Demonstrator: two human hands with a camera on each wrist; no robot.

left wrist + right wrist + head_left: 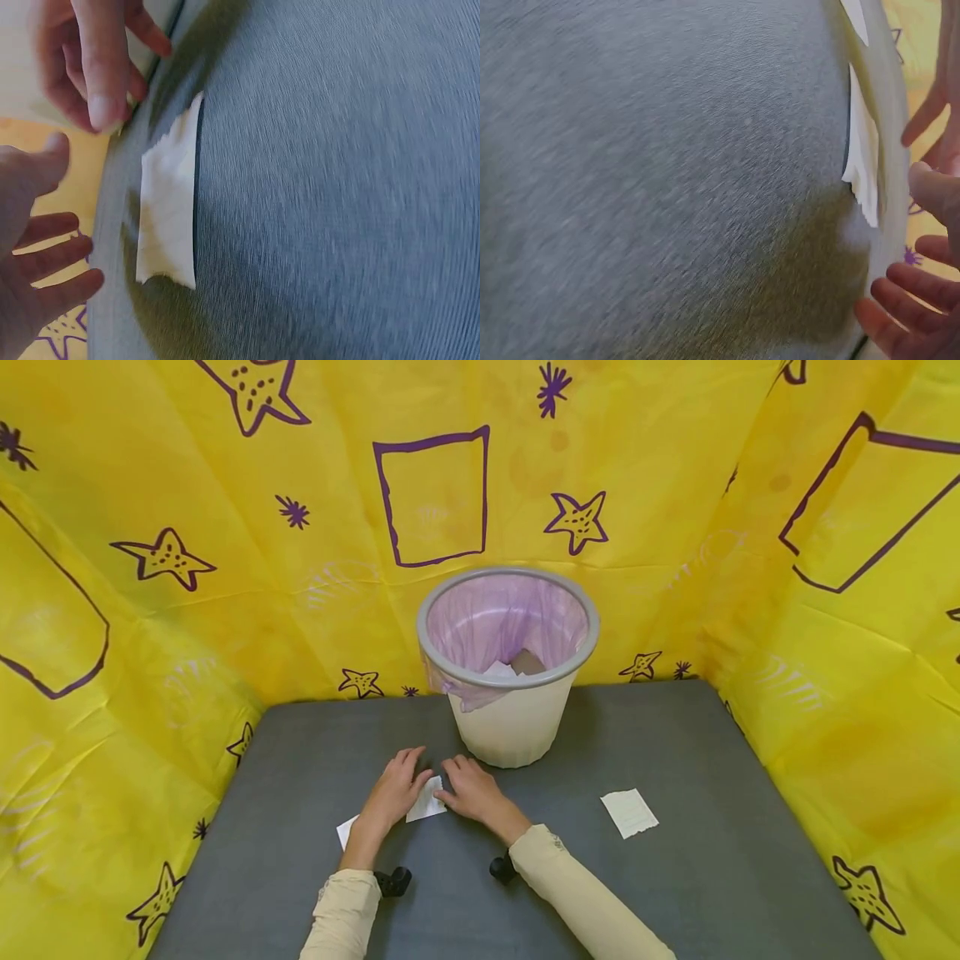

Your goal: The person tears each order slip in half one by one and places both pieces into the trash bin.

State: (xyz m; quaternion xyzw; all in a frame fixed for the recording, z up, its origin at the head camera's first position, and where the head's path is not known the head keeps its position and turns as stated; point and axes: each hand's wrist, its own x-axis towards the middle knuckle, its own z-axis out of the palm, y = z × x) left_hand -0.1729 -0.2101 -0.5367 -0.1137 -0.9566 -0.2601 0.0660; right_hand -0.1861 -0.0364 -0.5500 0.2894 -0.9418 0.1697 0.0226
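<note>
A torn white piece of paper (426, 802) lies on the grey table between my two hands. My left hand (393, 792) is over its left side, with fingers spread and loosely bent. From the right my right hand (476, 793) reaches toward the same piece, its fingers relaxed. In the left wrist view the paper (169, 206) shows ragged ends, and both hands appear apart from it. The right wrist view has my right hand (919, 300) beside the paper (862, 150), holding nothing. Another white piece (346, 832) is partly hidden behind my left wrist.
A pale waste bin (510, 727) with a grey rim and purple liner stands just beyond my hands, with paper pieces (501, 670) inside. A further torn paper piece (629, 812) lies to the right on the table (697, 893). Yellow patterned cloth (337, 610) encloses the table.
</note>
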